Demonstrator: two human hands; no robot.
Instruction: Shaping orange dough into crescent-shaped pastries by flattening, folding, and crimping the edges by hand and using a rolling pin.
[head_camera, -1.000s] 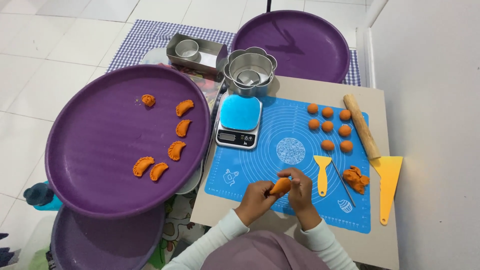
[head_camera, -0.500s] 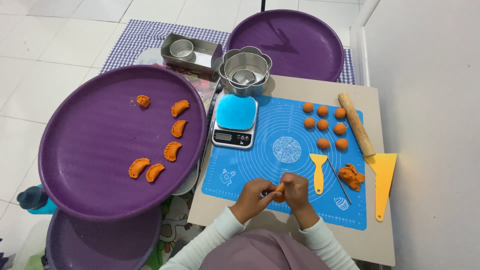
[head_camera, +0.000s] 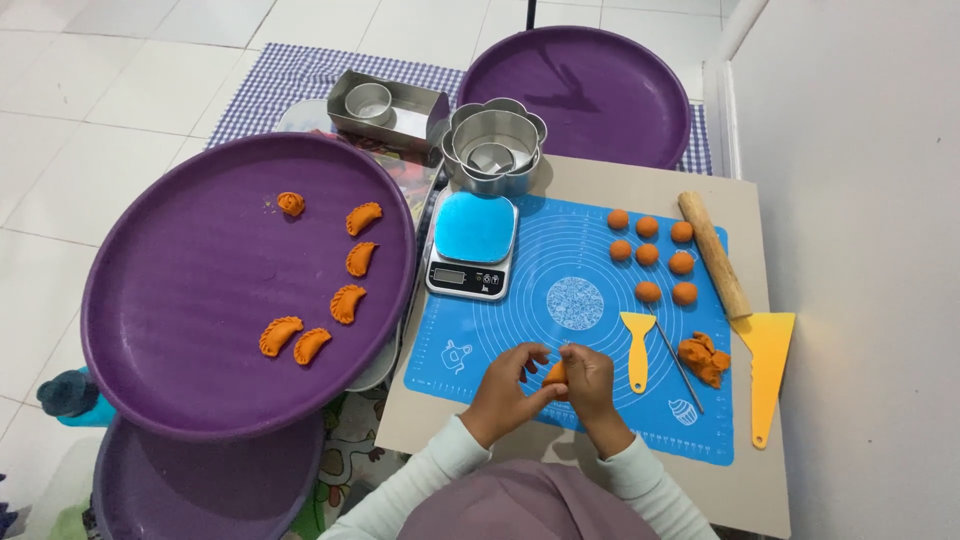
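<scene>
Head view: your left hand and right hand close their fingers on a small orange dough piece above the blue mat. Judged soft, light and easily dented; pinch its edges only.

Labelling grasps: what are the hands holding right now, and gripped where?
One orange dough piece, pinched between the fingertips of the left hand and right hand, above the blue mat. Exact contact points are hidden.
</scene>
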